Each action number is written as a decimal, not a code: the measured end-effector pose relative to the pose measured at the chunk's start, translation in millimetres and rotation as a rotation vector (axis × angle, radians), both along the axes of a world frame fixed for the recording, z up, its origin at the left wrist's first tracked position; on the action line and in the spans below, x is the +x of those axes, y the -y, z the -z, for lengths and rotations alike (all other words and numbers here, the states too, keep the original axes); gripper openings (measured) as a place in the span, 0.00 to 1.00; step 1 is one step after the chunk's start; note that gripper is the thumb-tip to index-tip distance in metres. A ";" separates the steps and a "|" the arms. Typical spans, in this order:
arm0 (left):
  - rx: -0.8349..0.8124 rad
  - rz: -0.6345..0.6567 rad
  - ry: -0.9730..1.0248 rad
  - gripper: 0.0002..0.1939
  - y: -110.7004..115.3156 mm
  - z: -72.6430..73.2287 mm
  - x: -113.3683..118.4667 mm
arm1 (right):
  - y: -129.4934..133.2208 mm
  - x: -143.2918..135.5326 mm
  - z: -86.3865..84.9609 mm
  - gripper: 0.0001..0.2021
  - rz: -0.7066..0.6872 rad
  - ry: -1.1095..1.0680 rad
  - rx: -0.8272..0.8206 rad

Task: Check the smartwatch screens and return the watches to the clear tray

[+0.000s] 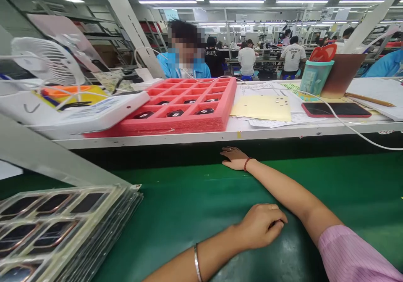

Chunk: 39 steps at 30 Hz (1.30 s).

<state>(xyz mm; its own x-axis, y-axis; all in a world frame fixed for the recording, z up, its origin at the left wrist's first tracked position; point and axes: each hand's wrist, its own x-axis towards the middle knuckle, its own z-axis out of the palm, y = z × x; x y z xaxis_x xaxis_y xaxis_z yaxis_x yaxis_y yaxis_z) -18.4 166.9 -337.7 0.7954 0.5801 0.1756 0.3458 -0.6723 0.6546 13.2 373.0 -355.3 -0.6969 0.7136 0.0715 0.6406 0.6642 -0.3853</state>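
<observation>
My left hand [262, 227], with a silver bangle on its wrist, rests on the green table mat [176, 214]. Its fingers are curled in and the thumb lies against the index finger; the inside of the fist is hidden. Farther forward, my right hand [235, 159] reaches to the dark gap beneath the raised shelf, fingers stretched out and a red bead bracelet at the wrist. Nothing shows in it. To the left stands a stack of clear plastic trays [94, 214] holding dark, rounded-square pieces with copper-coloured rims [53, 233]; neither hand touches it.
On the shelf [195, 138] sit a red foam tray [220, 114] with several dark pieces, a white device [107, 112], a fan [47, 59], papers [264, 107], a phone [336, 109], a teal cup [315, 78] and a white cable [349, 128]. A person in blue [201, 69] sits opposite.
</observation>
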 end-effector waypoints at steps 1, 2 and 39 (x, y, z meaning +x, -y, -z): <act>0.005 0.003 0.010 0.12 -0.3 -0.1 0.0 | -0.2 -0.3 -0.2 0.27 -0.003 0.002 0.003; 0.009 0.007 0.020 0.12 -0.6 0.1 0.0 | -0.4 -0.7 -0.3 0.27 -0.006 0.005 0.006; 0.013 0.007 0.140 0.13 0.0 2.4 -0.9 | -4.7 -4.7 7.4 0.25 -0.096 -0.018 0.060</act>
